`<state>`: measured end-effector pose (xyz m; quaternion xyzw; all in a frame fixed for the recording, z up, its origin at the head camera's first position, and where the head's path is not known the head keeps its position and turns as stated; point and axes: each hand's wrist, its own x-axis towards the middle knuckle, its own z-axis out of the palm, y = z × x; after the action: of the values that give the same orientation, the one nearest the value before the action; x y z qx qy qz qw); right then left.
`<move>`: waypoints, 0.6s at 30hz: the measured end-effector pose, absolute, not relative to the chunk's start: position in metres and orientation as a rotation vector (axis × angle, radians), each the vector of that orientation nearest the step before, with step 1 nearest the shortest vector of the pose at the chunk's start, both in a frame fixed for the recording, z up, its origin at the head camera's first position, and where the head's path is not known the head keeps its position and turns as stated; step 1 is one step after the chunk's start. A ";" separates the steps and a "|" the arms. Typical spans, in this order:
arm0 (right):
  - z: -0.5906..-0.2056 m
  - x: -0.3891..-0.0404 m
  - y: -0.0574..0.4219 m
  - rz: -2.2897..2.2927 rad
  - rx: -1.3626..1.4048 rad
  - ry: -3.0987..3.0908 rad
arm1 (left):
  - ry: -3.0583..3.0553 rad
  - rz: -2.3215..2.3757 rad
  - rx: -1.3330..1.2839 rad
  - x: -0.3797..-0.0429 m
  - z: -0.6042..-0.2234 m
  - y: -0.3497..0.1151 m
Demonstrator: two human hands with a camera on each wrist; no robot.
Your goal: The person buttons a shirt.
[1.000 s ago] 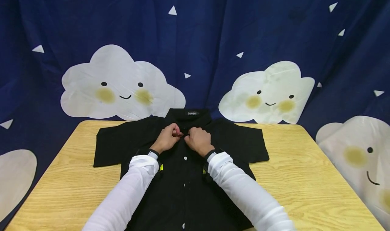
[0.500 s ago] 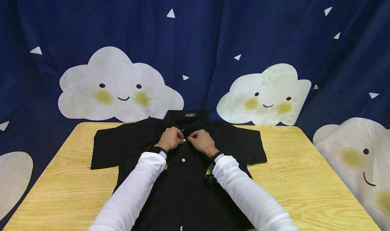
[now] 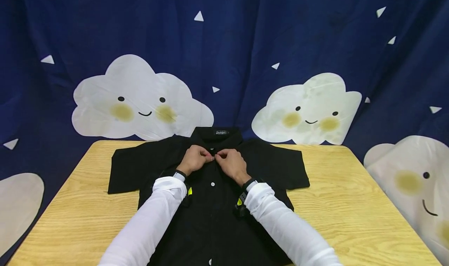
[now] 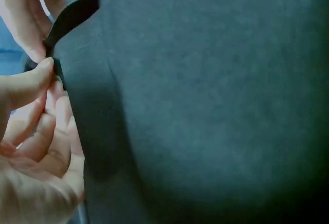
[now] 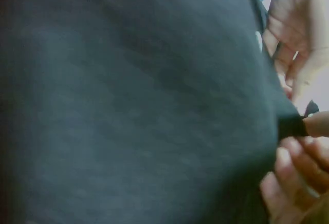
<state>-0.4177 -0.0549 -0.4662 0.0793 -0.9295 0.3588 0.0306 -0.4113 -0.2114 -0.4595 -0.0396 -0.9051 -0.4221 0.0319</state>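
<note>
A black short-sleeved shirt (image 3: 210,227) lies spread face up on the wooden table, collar at the far end. Just below the collar, my left hand (image 3: 195,159) pinches the front placket between thumb and fingers. Close beside it, my right hand (image 3: 232,164) pinches the opposite edge, and the fingertips of both hands nearly meet. In the left wrist view, the black cloth edge (image 4: 77,16) is lifted between the hands. One white button (image 3: 212,149) shows just above the fingers and another white button (image 3: 212,184) below them. Whatever sits right between the fingertips is hidden.
The pale wooden table (image 3: 350,211) extends to both sides of the shirt. A dark blue curtain (image 3: 231,32) with white smiling clouds hangs behind it. A further white button (image 3: 210,261) shows low on the shirt front. Both wrists carry dark straps under white sleeves (image 3: 140,227).
Half a second ago a white button showed at the left fingertips with the hands slightly apart. Now the fingertips have come together and cover that spot. The shirt stays in place.
</note>
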 end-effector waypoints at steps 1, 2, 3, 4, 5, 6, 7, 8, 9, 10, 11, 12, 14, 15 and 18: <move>-0.467 -0.417 -0.056 1.113 0.275 -2.837 | -2.764 -1.351 -0.099 -0.410 -0.459 -0.213; -0.467 -0.417 -0.056 1.123 0.308 -2.810 | -2.744 -1.404 -0.079 -0.409 -0.458 -0.214; -0.467 -0.416 -0.057 1.132 0.342 -2.790 | -2.729 -1.455 -0.058 -0.409 -0.458 -0.214; -0.467 -0.416 -0.056 1.140 0.370 -2.778 | -2.715 -1.512 -0.037 -0.408 -0.458 -0.214; -0.467 -0.415 -0.055 1.150 0.402 -2.769 | -2.701 -1.567 -0.024 -0.408 -0.459 -0.213; -0.467 -0.415 -0.054 1.157 0.441 -2.765 | -2.684 -1.628 -0.011 -0.407 -0.460 -0.213; -0.467 -0.415 -0.053 1.162 0.482 -2.764 | -2.666 -1.685 0.000 -0.407 -0.461 -0.213; -0.467 -0.415 -0.052 1.160 0.521 -2.769 | -2.641 -1.750 0.012 -0.407 -0.462 -0.213; -0.466 -0.414 -0.051 1.161 0.559 -2.774 | -2.613 -1.810 0.024 -0.406 -0.463 -0.213; -0.466 -0.414 -0.050 1.155 0.597 -2.779 | -2.583 -1.867 0.036 -0.406 -0.464 -0.213; -0.465 -0.414 -0.050 1.147 0.630 -2.787 | -2.559 -1.911 0.046 -0.405 -0.464 -0.214; -0.464 -0.414 -0.050 1.132 0.658 -2.793 | -2.533 -1.951 0.050 -0.405 -0.465 -0.214; -0.463 -0.413 -0.050 1.097 0.688 -2.805 | -2.506 -2.000 0.060 -0.405 -0.465 -0.215; -0.462 -0.413 -0.050 1.083 0.698 -2.806 | -2.497 -2.016 0.066 -0.404 -0.464 -0.215; -0.463 -0.413 -0.051 1.042 0.699 -2.805 | -2.483 -2.048 0.089 -0.404 -0.464 -0.214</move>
<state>-0.4125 -0.0506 -0.4628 0.2273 -0.9123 0.3390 0.0346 -0.4039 -0.2137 -0.4636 0.0277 -0.7706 -0.6356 -0.0391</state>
